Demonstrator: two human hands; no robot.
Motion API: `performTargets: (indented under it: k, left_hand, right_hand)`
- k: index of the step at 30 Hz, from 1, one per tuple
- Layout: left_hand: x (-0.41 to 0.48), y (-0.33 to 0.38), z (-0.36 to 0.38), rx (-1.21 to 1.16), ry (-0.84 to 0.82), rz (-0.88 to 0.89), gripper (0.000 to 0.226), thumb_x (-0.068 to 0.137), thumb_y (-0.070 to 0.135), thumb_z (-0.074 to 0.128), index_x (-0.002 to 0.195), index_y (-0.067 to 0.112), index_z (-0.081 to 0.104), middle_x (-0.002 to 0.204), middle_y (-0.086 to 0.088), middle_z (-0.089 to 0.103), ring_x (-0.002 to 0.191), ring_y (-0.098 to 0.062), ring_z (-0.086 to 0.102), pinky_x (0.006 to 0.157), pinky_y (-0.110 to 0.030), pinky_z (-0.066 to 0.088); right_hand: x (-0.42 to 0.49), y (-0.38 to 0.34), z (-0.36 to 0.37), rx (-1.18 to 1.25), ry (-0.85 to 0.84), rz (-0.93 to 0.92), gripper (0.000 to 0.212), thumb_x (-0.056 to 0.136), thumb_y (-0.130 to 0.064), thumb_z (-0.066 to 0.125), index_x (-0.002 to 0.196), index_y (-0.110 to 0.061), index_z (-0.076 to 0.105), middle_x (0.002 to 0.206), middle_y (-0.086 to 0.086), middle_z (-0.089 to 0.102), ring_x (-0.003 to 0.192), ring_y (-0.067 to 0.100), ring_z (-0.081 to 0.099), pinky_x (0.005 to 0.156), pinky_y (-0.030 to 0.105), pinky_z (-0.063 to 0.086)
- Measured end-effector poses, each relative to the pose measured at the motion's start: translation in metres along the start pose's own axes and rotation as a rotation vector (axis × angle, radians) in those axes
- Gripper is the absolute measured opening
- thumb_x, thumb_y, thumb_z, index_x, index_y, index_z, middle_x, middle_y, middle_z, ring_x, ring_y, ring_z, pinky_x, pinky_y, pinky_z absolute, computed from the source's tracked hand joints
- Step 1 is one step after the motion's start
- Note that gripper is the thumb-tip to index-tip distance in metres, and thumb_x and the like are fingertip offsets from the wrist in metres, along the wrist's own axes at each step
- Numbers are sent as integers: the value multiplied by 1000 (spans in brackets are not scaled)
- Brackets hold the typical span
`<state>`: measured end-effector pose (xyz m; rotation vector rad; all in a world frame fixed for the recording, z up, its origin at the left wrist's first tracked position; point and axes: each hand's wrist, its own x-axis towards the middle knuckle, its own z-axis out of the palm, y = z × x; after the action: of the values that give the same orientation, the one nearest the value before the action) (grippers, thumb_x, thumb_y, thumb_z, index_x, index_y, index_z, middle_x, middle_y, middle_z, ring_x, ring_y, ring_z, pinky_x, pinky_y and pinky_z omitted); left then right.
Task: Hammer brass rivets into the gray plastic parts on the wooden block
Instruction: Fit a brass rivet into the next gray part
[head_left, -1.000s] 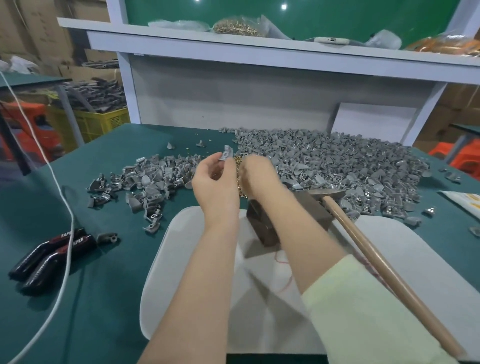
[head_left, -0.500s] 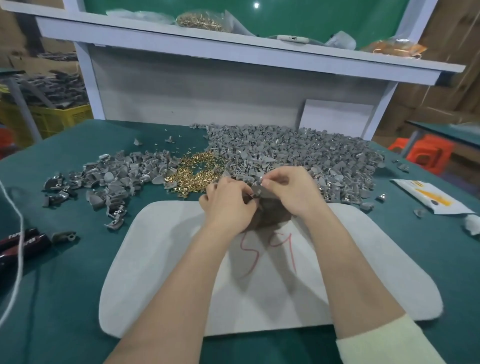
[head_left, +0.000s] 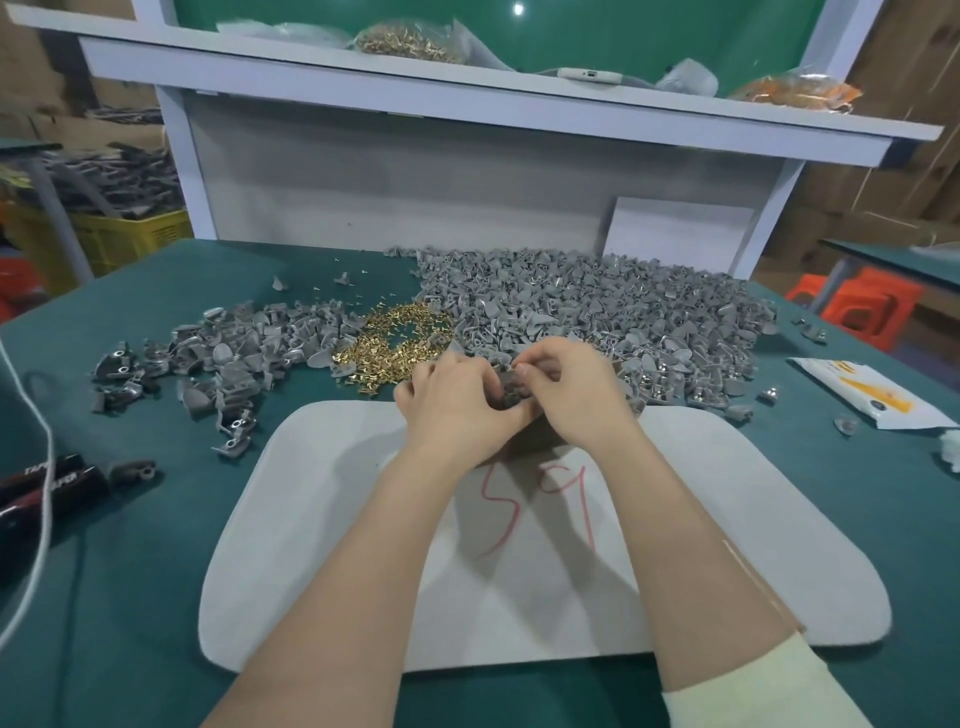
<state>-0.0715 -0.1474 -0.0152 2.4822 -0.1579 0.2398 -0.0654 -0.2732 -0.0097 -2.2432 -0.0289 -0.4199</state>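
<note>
Left hand: the left hand (head_left: 457, 410) is above the far edge of the white pad (head_left: 311, 519); its grip is closed, the fingers curled round a small gray plastic part (head_left: 511, 387).
Right hand: the right hand (head_left: 576, 395) meets the left one; its grip is a narrow pinch of thumb and forefinger on the same part. Whether a rivet is also in the pinch, I cannot tell.
Gray plastic part: it is between the fingertips of both hands, just above the wooden block (head_left: 535, 439).
Wooden block: it stands on the pad, mostly hidden under the hands; only a brown piece shows.
Brass rivets: a loose heap of brass rivets (head_left: 395, 345) lies on the green tabletop (head_left: 130, 597), just behind the left hand.
Gray piles: the large pile (head_left: 597, 306) is behind the right hand; the smaller pile (head_left: 223, 358) is left of the rivets.
Pad: red marks (head_left: 540, 504) are drawn on it between the forearms.
Left edge: black-handled pliers (head_left: 47, 486) lie under a white cord (head_left: 41, 514).
Right edge: a white packet (head_left: 872, 392) lies on the tabletop.
</note>
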Motion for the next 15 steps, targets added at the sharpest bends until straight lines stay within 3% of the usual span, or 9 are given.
performTargets:
  k: [4, 8, 15]
  left_hand:
    - [4, -5, -10, -174, 34, -20, 10, 80, 39, 64, 85, 34, 56, 110, 10, 60, 117, -22, 48, 97, -38, 32]
    - [2, -4, -9, -114, -41, 64, 29, 91, 22, 54, 111, 41, 61, 117, 10, 62, 121, -23, 46, 103, -41, 34]
    - [2, -3, -3, -75, 0, 46, 9, 89, 27, 59, 86, 34, 53, 102, 9, 64, 111, -21, 50, 92, -37, 28]
  right_hand:
    - [0, 0, -2, 153, 9, 57, 29, 92, -3, 53, 73, -25, 54, 76, 4, 69, 66, 14, 65, 82, 38, 55]
    - [0, -1, -3, 85, 14, 64, 25, 91, -7, 57, 73, -26, 55, 71, -2, 66, 76, 21, 67, 86, 44, 53]
    - [-1, -4, -3, 37, 68, 83, 21, 89, -13, 59, 73, -27, 57, 79, 1, 68, 83, 24, 67, 86, 42, 52]
